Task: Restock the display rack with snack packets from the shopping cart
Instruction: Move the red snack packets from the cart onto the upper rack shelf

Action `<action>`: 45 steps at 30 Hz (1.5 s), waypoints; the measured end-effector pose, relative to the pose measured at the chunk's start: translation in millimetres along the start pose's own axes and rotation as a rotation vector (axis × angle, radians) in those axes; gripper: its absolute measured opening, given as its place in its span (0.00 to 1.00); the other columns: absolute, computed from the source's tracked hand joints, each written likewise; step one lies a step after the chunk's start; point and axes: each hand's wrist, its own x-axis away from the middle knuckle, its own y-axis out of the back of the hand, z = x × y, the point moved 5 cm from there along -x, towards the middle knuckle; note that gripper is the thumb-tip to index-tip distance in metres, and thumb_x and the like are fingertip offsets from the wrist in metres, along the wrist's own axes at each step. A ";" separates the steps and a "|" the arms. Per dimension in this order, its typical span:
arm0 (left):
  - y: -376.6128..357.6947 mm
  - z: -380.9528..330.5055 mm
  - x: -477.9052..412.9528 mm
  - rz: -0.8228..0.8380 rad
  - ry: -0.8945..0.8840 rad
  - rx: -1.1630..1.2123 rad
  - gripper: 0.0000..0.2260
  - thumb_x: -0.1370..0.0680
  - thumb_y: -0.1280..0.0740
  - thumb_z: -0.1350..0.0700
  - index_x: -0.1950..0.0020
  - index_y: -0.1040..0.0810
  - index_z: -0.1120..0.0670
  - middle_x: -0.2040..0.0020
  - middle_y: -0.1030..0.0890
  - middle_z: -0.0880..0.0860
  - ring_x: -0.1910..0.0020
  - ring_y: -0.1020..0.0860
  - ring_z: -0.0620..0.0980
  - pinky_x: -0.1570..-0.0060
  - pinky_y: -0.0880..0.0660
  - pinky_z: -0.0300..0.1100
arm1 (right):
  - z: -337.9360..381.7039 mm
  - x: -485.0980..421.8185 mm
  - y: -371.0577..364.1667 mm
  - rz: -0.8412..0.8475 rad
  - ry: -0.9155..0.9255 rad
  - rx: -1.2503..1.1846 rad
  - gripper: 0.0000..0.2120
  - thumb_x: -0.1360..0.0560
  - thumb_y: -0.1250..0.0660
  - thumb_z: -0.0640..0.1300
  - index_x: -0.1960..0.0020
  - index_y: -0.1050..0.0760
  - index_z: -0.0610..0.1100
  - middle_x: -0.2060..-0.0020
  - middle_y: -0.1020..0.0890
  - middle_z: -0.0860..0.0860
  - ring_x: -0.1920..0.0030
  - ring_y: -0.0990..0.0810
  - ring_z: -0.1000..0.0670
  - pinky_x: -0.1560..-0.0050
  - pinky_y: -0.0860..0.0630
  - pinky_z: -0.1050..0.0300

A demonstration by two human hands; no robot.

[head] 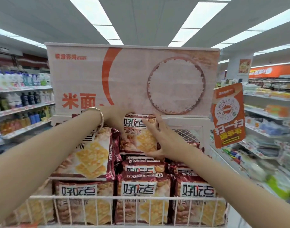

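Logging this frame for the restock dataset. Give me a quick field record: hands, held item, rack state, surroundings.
left hand: at the upper left of the top packet, fingers hidden behind it
right hand: open, fingers spread on the packet's right edge
held item: upright snack packet at the back of the rack, between both hands
rack: white wire basket, front row of three upright packets, more piled behind
header: rice poster above the rack
wrist: bracelet on the left arm
cart: not in view
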 end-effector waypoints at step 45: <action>-64.8 2.5 226.4 -0.855 -0.117 -0.258 0.43 0.28 0.41 0.26 0.18 0.46 0.45 0.17 0.51 0.57 0.19 0.53 0.59 0.24 0.53 0.66 | 91.0 68.9 35.0 0.036 0.040 -0.213 0.39 0.28 0.42 0.71 0.25 0.62 0.73 0.22 0.64 0.64 0.23 0.58 0.59 0.25 0.48 0.51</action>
